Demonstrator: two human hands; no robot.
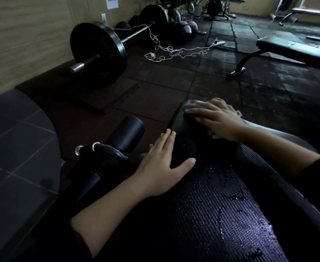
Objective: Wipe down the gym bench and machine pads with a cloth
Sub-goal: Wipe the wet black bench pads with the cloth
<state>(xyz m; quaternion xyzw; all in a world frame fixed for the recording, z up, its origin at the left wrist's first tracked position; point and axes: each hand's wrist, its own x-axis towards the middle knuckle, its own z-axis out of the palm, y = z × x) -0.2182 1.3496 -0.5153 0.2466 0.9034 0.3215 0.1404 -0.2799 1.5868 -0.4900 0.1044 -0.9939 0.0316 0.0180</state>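
Observation:
A black textured bench pad [208, 210] runs from the lower right toward the middle, with wet droplets on its surface. My right hand [217, 118] presses a pale cloth [193, 104] flat against the far end of the pad, fingers spread; most of the cloth is hidden under the hand. My left hand [163, 165] lies flat on the pad's left edge, fingers straight and thumb out, holding nothing. A black roller pad [127, 133] sticks out to the left of the bench, above a curved metal handle [102, 148].
A loaded barbell [106, 52] lies on the rubber floor at the upper left, with a tangled white cord [172, 49] beside it. Another black bench [295, 50] stands at the upper right. Medicine balls [183, 27] line the wall. Grey tiles [13, 157] cover the floor at left.

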